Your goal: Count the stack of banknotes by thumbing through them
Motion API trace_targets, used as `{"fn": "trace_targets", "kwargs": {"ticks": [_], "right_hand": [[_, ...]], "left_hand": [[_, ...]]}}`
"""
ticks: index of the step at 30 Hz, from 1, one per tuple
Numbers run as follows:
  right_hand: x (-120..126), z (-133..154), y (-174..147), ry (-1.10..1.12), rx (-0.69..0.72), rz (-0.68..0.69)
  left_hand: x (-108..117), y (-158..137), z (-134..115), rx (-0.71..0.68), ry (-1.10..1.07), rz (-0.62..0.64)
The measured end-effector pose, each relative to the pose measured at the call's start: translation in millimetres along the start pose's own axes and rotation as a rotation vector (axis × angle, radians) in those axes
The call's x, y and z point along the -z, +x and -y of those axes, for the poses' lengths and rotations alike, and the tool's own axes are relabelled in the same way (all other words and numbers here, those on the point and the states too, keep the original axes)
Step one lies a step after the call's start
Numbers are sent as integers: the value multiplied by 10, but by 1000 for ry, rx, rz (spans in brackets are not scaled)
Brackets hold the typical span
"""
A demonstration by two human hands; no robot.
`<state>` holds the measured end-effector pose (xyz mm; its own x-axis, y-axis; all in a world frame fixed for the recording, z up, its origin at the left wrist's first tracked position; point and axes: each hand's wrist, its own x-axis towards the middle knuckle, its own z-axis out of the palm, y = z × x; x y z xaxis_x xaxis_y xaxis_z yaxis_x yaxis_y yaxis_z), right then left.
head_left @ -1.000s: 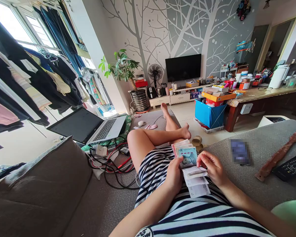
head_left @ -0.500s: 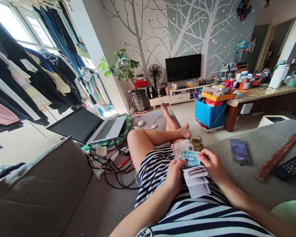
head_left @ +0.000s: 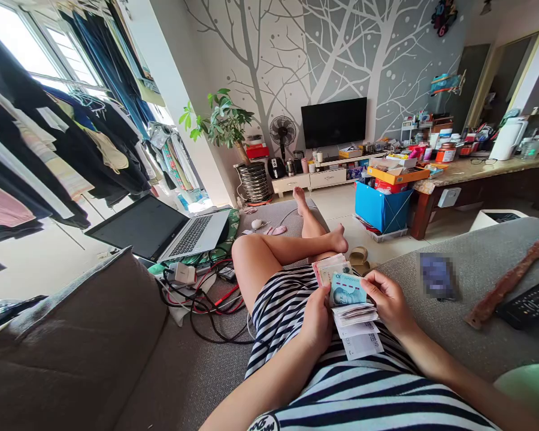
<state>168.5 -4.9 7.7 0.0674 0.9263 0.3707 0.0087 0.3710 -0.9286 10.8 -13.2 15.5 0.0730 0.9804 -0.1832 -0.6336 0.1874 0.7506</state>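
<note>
Legible print is limited: the blue banknote (head_left: 349,293) bears the numeral 10 at its upper left corner, and its serial number is too small to read. Lettering on the round badge (head_left: 266,422) of the striped clothing (head_left: 354,401) is cut off by the lower edge of view. The wall clock (head_left: 443,18) displays a 6. The blue banknote is positioned above the lap, between the 2 hands. The left hand (head_left: 317,317) is clamped on the fanned banknotes (head_left: 330,272), thumb uppermost and bearing on the blue banknote's left side; its other fingers are largely hidden. The right hand (head_left: 388,302) has thumb and forefinger pinched together on the blue banknote's right edge, remaining fingers curled. Both forearms converge from the lower edge of view, elbows bent. Just below the blue banknote are layered pale papers (head_left: 362,344), thin and flat, with small unreadable print. The sofa (head_left: 435,332) is covered in grey woven fabric. On it, to the right, are a black remote control (head_left: 530,305) with rows of buttons, a long, knobbly brown stick (head_left: 507,284) and a blurred blue item (head_left: 437,275). To the left are tangled cables (head_left: 206,308), black and red, and an open laptop (head_left: 197,233) with a silver keyboard deck.
</note>
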Motion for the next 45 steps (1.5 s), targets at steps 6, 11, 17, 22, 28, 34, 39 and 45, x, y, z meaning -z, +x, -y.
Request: {"fn": "trace_targets", "kwargs": {"ticks": [6,11,17,22,28,34,39,45], "right_hand": [[-13,68,-29,46,17,44],[-9,87,-41,54,27,69],[3,118,-50,41,32,97],[0,116,-51,67,30,96],[-4,111,-59,90,39,88],[13,96,-73,118,57,111],[26,63,-86,165,74,173],[15,68,-72,165,65,155]], "left_hand": [[27,25,11,18,-14,39],[25,31,17,12,-6,24],[-29,-13,-21,10,11,43],[-44,-12,-21,-6,15,8],[-31,12,-2,-11,-4,-20],[-45,-11,-33,2,1,21],[-19,4,-21,28,-41,36],[2,3,-6,16,-28,32]]}}
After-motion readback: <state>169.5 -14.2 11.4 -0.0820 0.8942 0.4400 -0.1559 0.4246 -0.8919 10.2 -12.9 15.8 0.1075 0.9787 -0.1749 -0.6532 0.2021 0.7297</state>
